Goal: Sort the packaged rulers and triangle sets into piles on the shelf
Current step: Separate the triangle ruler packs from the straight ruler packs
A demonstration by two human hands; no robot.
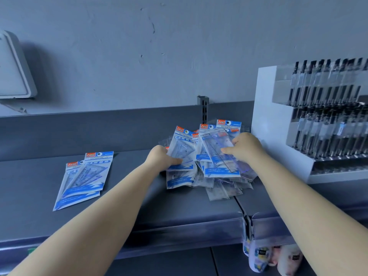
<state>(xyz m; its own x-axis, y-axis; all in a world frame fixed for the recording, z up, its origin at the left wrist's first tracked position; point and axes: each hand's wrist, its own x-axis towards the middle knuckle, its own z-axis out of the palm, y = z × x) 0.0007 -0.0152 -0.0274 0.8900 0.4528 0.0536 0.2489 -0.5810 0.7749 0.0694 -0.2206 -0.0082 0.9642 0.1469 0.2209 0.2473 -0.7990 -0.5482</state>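
A long grey shelf point(129, 196) with a raised back panel runs across the view below a pale wall point(179, 46), and a seam divides its surface near the right. At the right end stands a white tiered display rack point(266, 124), its stepped rows packed with upright dark pens point(326, 120) in clear sleeves; their detail is blurred. Against the rack's left side lies a loose heap of packets point(217, 176), blue-and-white triangle sets overlapping at many angles with clear narrow ruler sleeves poking out at the near edge. Well apart to the left lies a small pile of triangle sets point(83, 180), at least two packets stacked slightly askew, headers toward the back panel. On the wall at far left hangs a pale box point(14, 68), cut by the frame edge. Under the shelf at the right, patterned white pouches point(264, 255) hang or stand; which cannot be told. The left hand point(161, 158) grips a triangle-set packet point(184, 148) at its lower edge, thumb on top, lifted above the heap. The right hand point(245, 146) pinches a clear ruler packet point(221, 154) with thumb over its face, fingers curled behind, tilted over the heap.
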